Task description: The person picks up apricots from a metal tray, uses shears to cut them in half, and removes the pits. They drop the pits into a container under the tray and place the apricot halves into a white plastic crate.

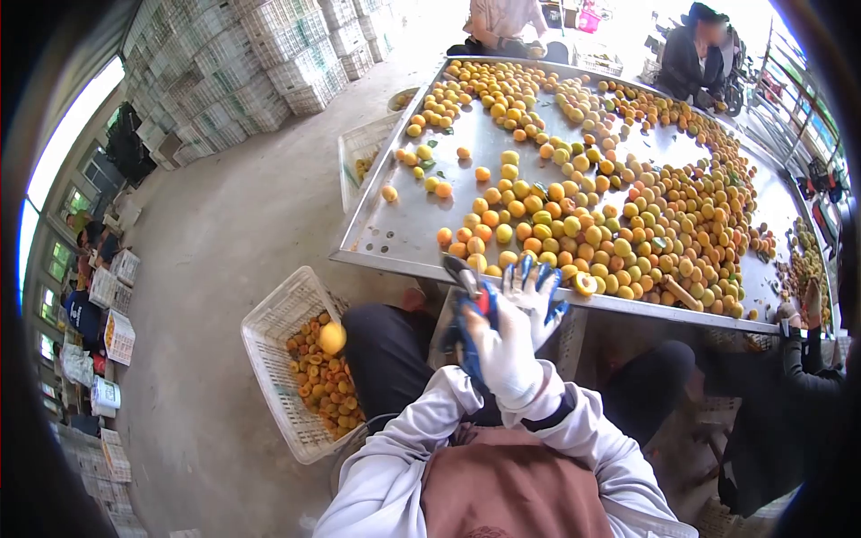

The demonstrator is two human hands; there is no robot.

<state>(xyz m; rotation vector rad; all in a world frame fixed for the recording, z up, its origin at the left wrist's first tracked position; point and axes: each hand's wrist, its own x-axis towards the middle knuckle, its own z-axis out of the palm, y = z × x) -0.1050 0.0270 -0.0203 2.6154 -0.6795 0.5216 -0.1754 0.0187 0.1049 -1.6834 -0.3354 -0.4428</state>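
My two hands, in white gloves with blue-coated palms and fingertips, are raised close together in front of my chest at the near edge of the metal sorting table. My left hand is closed on a small knife whose dark blade points up. My right hand is beside it, fingers spread and holding nothing. Many yellow-orange apricots cover the table. One apricot shows over the white plastic crate at my left knee, which holds several apricots.
Other people sit at the table's far end and far right corner; another person's arm reaches in at the right. A second crate stands left of the table. Stacked white crates line the back left wall.
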